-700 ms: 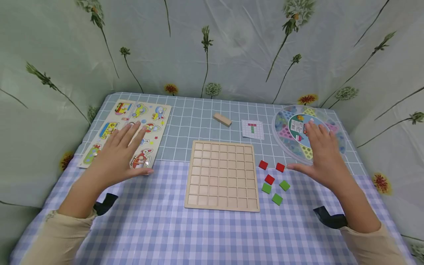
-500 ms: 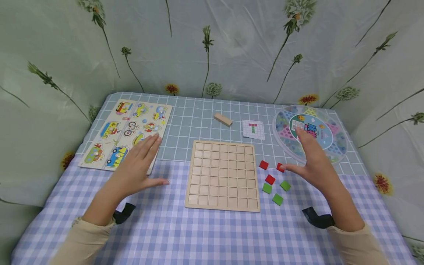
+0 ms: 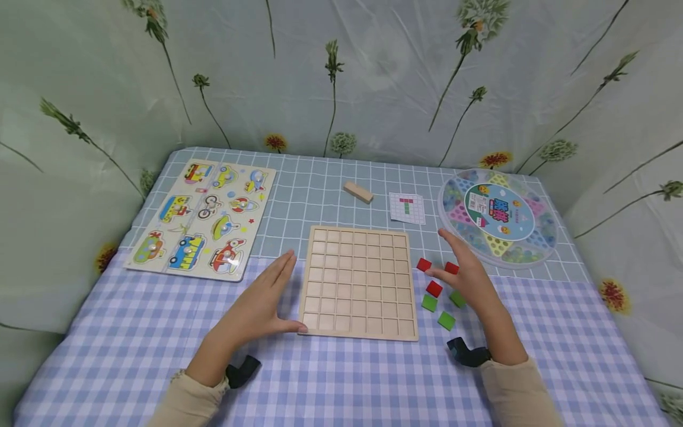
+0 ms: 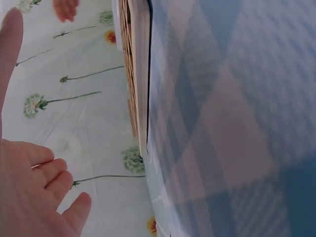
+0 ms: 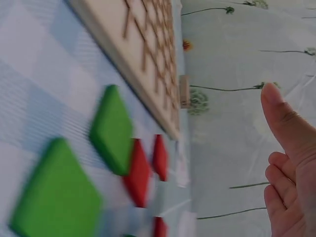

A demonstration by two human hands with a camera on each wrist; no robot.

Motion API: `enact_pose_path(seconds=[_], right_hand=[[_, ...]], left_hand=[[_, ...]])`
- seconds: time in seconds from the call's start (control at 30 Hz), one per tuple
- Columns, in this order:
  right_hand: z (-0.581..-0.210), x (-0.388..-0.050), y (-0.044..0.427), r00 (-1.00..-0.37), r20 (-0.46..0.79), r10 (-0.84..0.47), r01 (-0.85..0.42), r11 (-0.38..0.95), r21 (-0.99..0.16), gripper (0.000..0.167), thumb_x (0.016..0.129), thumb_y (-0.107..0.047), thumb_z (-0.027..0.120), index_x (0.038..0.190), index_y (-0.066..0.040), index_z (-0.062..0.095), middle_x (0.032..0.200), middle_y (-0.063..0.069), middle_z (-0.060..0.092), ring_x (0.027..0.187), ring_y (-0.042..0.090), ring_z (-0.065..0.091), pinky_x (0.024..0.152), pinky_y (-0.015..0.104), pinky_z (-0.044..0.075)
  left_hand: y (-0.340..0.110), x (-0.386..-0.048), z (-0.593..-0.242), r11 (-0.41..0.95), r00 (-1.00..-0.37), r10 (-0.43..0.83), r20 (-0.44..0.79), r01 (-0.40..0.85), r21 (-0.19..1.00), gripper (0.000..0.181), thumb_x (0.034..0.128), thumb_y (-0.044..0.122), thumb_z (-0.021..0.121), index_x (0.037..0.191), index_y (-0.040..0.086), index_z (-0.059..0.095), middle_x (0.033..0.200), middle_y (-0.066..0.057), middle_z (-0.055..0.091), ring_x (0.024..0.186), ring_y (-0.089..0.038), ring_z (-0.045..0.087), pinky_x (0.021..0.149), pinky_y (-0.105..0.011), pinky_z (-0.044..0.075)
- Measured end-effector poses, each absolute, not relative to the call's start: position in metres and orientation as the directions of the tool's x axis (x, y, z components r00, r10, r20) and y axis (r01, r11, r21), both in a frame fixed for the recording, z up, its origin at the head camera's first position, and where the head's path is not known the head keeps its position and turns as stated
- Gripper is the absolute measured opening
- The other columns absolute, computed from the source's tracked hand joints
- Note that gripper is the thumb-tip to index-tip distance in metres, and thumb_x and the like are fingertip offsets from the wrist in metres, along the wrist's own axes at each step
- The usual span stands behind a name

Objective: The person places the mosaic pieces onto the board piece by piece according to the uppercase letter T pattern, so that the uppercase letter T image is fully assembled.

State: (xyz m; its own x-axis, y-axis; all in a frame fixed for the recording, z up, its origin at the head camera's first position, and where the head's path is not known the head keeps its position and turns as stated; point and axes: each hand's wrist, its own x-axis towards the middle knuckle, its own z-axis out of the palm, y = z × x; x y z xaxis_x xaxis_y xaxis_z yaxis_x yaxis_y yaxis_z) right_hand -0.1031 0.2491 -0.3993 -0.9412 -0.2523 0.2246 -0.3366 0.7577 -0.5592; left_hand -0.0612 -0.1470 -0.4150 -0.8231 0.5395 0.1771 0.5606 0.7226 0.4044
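Note:
A wooden grid board [image 3: 358, 283] lies mid-table in the head view. My left hand [image 3: 257, 308] is at its left side, fingers straight and thumb out by the board's lower left corner; whether the thumb touches cannot be told. My right hand [image 3: 465, 276] hovers over the loose square tiles to the board's right, holding nothing. Among these are red tiles [image 3: 434, 289] and green tiles [image 3: 446, 321], one green tile partly hidden by the hand. The right wrist view shows a green tile [image 5: 112, 131] and a red tile [image 5: 138, 174] beside the board's edge.
A vehicle peg puzzle [image 3: 208, 219] lies at the back left. Behind the board are a small wooden block [image 3: 358, 192] and a paper card [image 3: 407, 209] with a red and green pattern. A round clear case [image 3: 498, 216] sits at the back right.
Both hands have moved inward and toward the front edge, the left from over the peg puzzle to the board, the right from the round case to the tiles. The objects have stayed put.

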Motion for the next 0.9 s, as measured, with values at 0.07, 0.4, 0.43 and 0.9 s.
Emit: enact_pose_path(seconds=[0.07, 0.4, 0.43, 0.9], right_hand=[[-0.405, -0.104, 0.248, -0.948, 0.202, -0.247, -0.319, 0.747, -0.584, 0.083, 0.069, -0.014, 0.078, 0.138, -0.003, 0.033, 0.136, 0.019, 0.037, 0.124, 0.035, 0.032, 0.094, 0.053, 0.032], [-0.427, -0.106, 0.245, -0.970, 0.090, -0.226, -0.228, 0.721, -0.654, 0.078, 0.074, -0.017, 0.074, 0.137, -0.001, 0.032, 0.136, 0.019, 0.036, 0.123, 0.035, 0.032, 0.096, 0.052, 0.030], [-0.428, -0.106, 0.245, -0.973, 0.072, -0.219, -0.211, 0.721, -0.660, 0.077, 0.074, -0.016, 0.074, 0.138, -0.001, 0.032, 0.136, 0.019, 0.036, 0.124, 0.035, 0.032, 0.096, 0.051, 0.030], [-0.445, -0.110, 0.247, -0.984, -0.038, -0.177, -0.110, 0.752, -0.650, 0.068, 0.079, -0.021, 0.070, 0.135, -0.001, 0.037, 0.130, 0.018, 0.042, 0.118, 0.034, 0.039, 0.097, 0.049, 0.030]], left_hand=[[-0.145, -0.060, -0.416, 0.723, -0.830, 0.535, 0.157, 0.546, 0.423, 0.125, 0.0559, 0.070, 0.066, 0.143, 0.000, 0.010, 0.148, -0.013, 0.010, 0.134, -0.022, 0.010, 0.104, -0.040, 0.021], [-0.141, -0.056, -0.425, 0.705, -0.847, 0.525, 0.081, 0.486, 0.516, 0.126, 0.0537, 0.060, 0.075, 0.144, 0.001, 0.010, 0.148, -0.011, 0.011, 0.134, -0.023, 0.012, 0.104, -0.039, 0.021], [-0.141, -0.057, -0.427, 0.699, -0.846, 0.526, 0.084, 0.487, 0.523, 0.126, 0.0534, 0.060, 0.075, 0.144, 0.001, 0.010, 0.148, -0.012, 0.012, 0.133, -0.023, 0.013, 0.104, -0.039, 0.022], [-0.139, -0.057, -0.447, 0.650, -0.848, 0.530, 0.033, 0.431, 0.626, 0.127, 0.0499, 0.060, 0.076, 0.142, -0.003, 0.015, 0.146, -0.017, 0.017, 0.132, -0.029, 0.018, 0.104, -0.040, 0.021]])
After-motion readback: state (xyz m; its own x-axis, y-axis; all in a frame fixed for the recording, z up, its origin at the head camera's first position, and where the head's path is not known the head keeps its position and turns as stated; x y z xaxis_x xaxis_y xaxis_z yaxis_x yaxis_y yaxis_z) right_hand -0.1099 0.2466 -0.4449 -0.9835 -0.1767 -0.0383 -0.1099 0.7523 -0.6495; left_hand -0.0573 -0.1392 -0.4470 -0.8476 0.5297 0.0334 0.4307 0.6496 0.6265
